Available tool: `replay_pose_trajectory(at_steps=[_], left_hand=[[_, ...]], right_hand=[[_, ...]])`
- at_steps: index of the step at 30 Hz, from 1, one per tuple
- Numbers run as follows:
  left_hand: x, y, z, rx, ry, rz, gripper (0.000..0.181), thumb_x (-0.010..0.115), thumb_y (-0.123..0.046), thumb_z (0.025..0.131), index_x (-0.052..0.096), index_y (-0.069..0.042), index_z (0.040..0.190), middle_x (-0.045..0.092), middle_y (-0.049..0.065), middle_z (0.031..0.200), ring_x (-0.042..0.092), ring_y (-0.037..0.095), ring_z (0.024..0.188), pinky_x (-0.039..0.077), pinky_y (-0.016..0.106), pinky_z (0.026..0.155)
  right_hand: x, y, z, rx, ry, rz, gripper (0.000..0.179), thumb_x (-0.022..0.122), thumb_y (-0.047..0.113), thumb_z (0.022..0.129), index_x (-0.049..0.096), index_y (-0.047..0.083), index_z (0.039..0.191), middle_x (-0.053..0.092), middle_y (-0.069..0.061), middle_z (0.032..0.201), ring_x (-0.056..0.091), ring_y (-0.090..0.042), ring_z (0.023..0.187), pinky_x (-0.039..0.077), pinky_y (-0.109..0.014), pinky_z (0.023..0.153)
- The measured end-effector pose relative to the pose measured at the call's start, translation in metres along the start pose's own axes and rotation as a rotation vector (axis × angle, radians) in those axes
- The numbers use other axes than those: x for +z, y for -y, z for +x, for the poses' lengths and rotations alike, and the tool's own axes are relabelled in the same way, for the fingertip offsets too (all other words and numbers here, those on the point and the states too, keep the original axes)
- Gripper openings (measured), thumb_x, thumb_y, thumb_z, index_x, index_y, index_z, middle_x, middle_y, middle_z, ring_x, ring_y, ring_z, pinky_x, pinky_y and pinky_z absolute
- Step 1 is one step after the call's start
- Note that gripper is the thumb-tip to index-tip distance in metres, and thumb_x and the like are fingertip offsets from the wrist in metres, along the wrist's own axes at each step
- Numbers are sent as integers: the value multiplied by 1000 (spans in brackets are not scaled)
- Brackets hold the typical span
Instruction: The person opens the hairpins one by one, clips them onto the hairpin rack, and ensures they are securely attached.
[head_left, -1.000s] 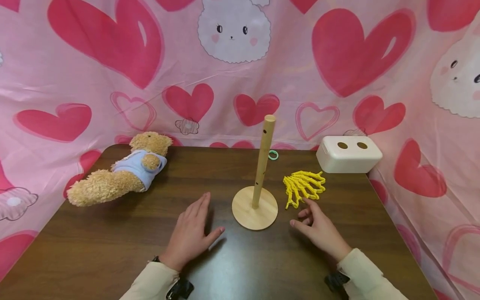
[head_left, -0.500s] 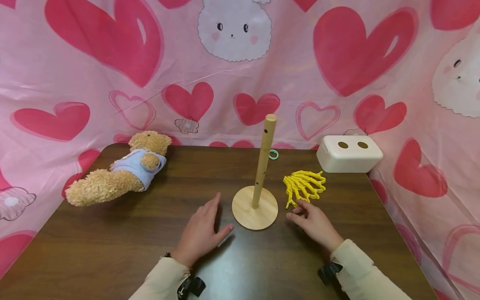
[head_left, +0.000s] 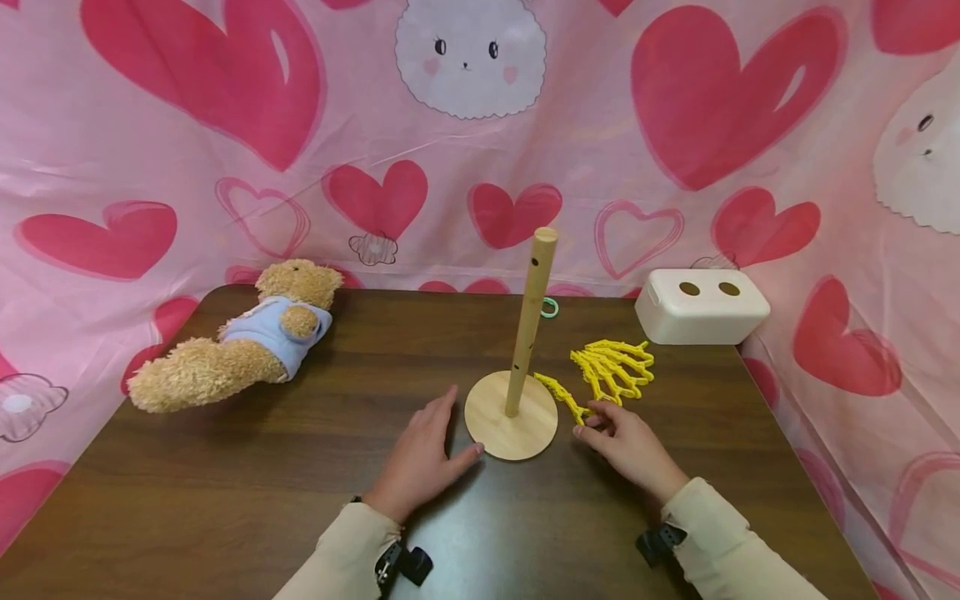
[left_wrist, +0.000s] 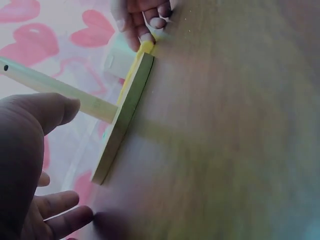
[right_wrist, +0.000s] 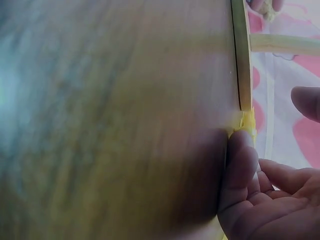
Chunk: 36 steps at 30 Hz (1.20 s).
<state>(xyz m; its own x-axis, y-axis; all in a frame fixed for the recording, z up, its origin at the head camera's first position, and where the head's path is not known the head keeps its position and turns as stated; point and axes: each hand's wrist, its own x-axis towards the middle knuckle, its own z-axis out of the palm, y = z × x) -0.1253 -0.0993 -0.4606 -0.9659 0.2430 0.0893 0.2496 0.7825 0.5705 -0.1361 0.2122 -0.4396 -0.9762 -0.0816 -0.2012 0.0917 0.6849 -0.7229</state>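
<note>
A round wooden base with an upright, holed wooden post stands on the table. My left hand is left of it, fingers extended and thumb spread, the thumb tip right at the base's near edge. My right hand is to its right, fingertips touching the forked end of one yellow branch-shaped piece. That piece lies with its far end at the base's rim. In the right wrist view, the thumb is apart from the fingers. Several similar yellow pieces lie fanned out beyond the right hand.
A plush bear in a blue top lies at the left. Behind the post is a small green ring. A white box with two round holes stands at the back right. Pink patterned cloth hangs around the table.
One yellow piece has slid left out of the fan to the base, with my right fingertips at its end. My left hand has moved right, up to the base.
</note>
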Motion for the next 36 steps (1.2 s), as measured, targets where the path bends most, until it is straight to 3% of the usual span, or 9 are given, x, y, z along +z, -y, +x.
replay_pose_trajectory(at_steps=[5,11,21,30,36], left_hand=[[5,2,10,-14,-27,-39,90,77,-51,84,39,-9,154,48,13,150,48,32,132,41,50,106],[10,2,21,-76,8,-51,94,80,-56,79,41,-10,153,47,12,150,46,32,131,37,53,108],[13,-6,29,-151,41,27,102,80,-65,72,45,-11,152,49,12,145,49,32,126,40,54,103],[15,-10,27,-79,41,86,95,76,-65,77,47,-13,150,48,8,150,50,32,122,43,53,97],[16,-9,29,-82,51,104,93,75,-67,77,49,-13,149,48,6,151,51,30,120,43,51,95]], right_hand=[[0,1,2,7,7,-26,63,75,36,90,55,-2,136,66,-8,106,56,-18,80,48,-32,70],[-1,1,7,-9,41,-92,63,78,32,88,56,-3,135,64,-3,90,55,-17,75,48,-30,67],[4,5,13,8,46,-227,61,79,32,88,57,-5,131,59,-1,78,53,-15,67,45,-32,64],[2,6,11,35,28,-293,61,81,36,85,60,-6,125,56,-3,77,50,-16,65,41,-31,60],[1,5,13,44,22,-296,57,81,35,84,60,-5,119,56,-3,76,50,-16,64,41,-32,59]])
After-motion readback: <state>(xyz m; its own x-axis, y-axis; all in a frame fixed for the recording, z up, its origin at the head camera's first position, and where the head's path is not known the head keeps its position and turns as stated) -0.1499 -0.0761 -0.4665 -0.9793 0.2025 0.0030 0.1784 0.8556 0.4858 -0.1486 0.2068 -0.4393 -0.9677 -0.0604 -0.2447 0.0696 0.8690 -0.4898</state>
